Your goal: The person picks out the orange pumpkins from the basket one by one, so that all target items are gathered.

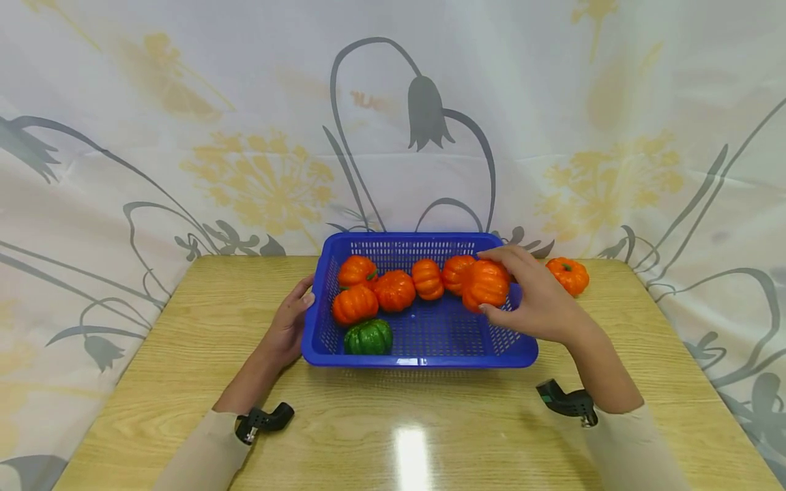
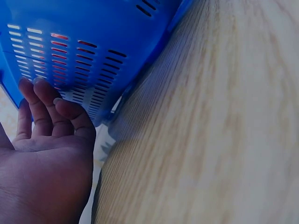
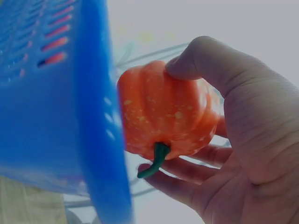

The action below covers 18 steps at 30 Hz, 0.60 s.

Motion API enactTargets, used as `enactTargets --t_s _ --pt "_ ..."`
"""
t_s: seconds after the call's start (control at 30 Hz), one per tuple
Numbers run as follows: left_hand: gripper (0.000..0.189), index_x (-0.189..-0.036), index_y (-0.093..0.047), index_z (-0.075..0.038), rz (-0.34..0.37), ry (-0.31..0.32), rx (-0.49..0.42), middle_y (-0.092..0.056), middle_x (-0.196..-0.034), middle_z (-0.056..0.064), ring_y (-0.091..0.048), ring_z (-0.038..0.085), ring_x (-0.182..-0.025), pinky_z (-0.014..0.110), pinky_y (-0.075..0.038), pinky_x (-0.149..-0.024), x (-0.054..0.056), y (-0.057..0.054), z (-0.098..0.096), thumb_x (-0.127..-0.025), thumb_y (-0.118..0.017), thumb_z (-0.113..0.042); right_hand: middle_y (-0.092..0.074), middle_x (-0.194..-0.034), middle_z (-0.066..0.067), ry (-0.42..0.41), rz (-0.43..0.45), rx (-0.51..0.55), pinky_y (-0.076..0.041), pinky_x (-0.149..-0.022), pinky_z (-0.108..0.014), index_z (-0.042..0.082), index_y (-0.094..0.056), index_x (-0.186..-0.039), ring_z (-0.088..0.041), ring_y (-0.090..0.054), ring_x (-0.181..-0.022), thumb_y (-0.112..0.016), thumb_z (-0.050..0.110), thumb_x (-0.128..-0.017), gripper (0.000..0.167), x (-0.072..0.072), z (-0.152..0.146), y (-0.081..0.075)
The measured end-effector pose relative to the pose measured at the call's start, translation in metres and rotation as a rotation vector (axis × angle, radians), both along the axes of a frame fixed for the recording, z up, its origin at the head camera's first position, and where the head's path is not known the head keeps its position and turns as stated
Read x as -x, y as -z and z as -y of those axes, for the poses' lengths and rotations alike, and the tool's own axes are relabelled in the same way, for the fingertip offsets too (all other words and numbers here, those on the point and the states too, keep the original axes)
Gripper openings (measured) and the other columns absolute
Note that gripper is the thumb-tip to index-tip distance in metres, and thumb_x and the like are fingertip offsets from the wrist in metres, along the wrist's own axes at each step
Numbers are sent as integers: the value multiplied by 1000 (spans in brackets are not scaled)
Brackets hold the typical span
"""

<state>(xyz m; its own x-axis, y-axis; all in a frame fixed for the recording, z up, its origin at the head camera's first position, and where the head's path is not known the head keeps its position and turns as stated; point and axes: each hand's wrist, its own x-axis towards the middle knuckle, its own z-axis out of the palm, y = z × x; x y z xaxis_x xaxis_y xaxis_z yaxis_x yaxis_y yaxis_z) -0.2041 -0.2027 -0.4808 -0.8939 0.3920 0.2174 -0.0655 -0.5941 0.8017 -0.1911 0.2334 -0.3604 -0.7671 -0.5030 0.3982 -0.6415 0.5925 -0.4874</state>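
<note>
A blue plastic basket (image 1: pixel 424 361) with slotted walls stands on the table. Inside it lie several small orange pumpkins (image 1: pixel 395 291) and one dark green pumpkin (image 1: pixel 368 337). My right hand (image 1: pixel 540 300) grips another orange pumpkin (image 3: pixel 163 109) between thumb and fingers, above the basket's right side. Its green stem (image 3: pixel 156 161) shows in the right wrist view. My left hand (image 1: pixel 295 320) is at the basket's left side, its loosely bent fingers (image 2: pixel 44 100) against the outer slotted wall.
One more orange pumpkin (image 1: pixel 568 275) rests on the wooden table (image 1: pixel 393 423), right of the basket and behind my right hand. A flower-patterned curtain (image 1: pixel 393 123) hangs along the table's back edge. Black wrist cameras (image 1: pixel 264 419) sit on both sleeves.
</note>
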Motion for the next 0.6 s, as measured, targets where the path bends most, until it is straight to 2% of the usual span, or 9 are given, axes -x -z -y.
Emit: enactTargets --t_s 0.17,0.37,0.6 --pt "36 -147 -49 -19 -5 5 -2 -69 -128 4 -71 16 -110 33 -61 -92 -1 0 0 -113 -38 -12 -56 -140 -10 30 -16 12 -55 -89 -25 8 -57 -148 -21 -64 -107 -88 8 -81 74 -1 -10 -3" --pt "36 -147 -48 -18 -1 2 7 -69 -130 4 -71 16 -111 33 -61 -93 -1 -1 0 -113 -39 -12 -55 -136 -9 40 -7 60 -55 -84 -18 6 -57 -149 -18 -63 -101 -86 3 -81 74 -2 -20 -6" --pt "35 -146 -50 -19 12 -3 -2 -69 -129 4 -72 16 -110 33 -61 -92 -2 -1 0 -113 -40 -12 -54 -137 -10 72 -10 82 -52 -85 -10 6 -58 -148 -17 -59 -104 -86 0 -80 74 -4 -33 -9"
